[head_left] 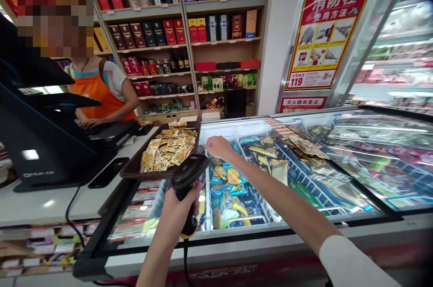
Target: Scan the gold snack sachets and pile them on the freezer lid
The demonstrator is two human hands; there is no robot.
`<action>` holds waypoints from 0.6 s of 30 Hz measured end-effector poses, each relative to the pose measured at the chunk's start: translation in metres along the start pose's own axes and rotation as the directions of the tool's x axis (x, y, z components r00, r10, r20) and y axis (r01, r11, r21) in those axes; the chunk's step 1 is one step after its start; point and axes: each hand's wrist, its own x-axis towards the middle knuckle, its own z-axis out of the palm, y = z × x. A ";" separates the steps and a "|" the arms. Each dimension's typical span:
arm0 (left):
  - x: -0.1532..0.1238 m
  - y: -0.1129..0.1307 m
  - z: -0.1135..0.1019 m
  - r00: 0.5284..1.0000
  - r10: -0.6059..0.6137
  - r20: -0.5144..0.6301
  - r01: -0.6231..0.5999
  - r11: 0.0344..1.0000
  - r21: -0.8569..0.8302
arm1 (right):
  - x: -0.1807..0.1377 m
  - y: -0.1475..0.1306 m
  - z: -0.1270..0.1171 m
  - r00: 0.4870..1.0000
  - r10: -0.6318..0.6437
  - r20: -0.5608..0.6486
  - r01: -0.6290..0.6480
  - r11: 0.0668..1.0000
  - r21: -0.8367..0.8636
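Observation:
A black barcode scanner [189,173] with a yellow-edged base stands upright in my left hand [175,215], fingers wrapped round its handle. Its cable hangs down in front of the freezer. My right hand [219,148] reaches across the glass-topped chest freezer [243,235], its fingers curled; what they hold, if anything, is hidden. Just left of that hand lies a brown woven basket [135,174] with many small gold packets [171,145]. Under the glass, blue and yellow bags [233,176] of frozen goods fill wire compartments.
A black checkout terminal [50,142] and a dark phone [108,173] stand on the white counter [43,205] at left. A person in an orange apron [98,97] is behind it. Shelves of boxes [147,34] line the back; a red poster [331,34] hangs at right.

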 end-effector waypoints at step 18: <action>-0.006 -0.016 -0.061 0.985 -0.038 -0.170 0.040 0.999 0.010 | 0.045 -0.090 0.067 0.951 -0.271 0.149 0.299 0.931 -0.210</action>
